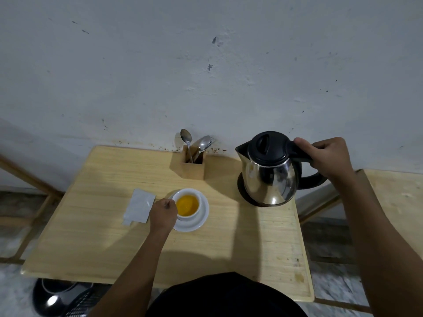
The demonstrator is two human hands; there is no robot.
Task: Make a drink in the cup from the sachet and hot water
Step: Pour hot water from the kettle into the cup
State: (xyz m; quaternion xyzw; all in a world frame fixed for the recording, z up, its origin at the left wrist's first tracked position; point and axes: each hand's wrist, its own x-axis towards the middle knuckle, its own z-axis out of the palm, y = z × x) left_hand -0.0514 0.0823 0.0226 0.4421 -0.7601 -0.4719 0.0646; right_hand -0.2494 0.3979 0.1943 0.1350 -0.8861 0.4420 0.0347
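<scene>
A white cup point(196, 196) holding orange liquid point(187, 205) stands on a white saucer point(201, 219) in the middle of the wooden table point(114, 236). My left hand point(163, 214) rests against the cup's left side, fingers closed at its handle. A silvery sachet point(139, 206) lies flat just left of that hand. My right hand point(325, 156) grips the black handle of the steel kettle point(269, 173), which sits at or just above its black base point(246, 197) at the right, spout pointing left.
A wooden holder point(193, 167) with spoons and a fork stands against the wall behind the cup. Another wooden surface point(393, 202) lies to the right. A dark appliance point(57, 298) sits on the floor at the lower left.
</scene>
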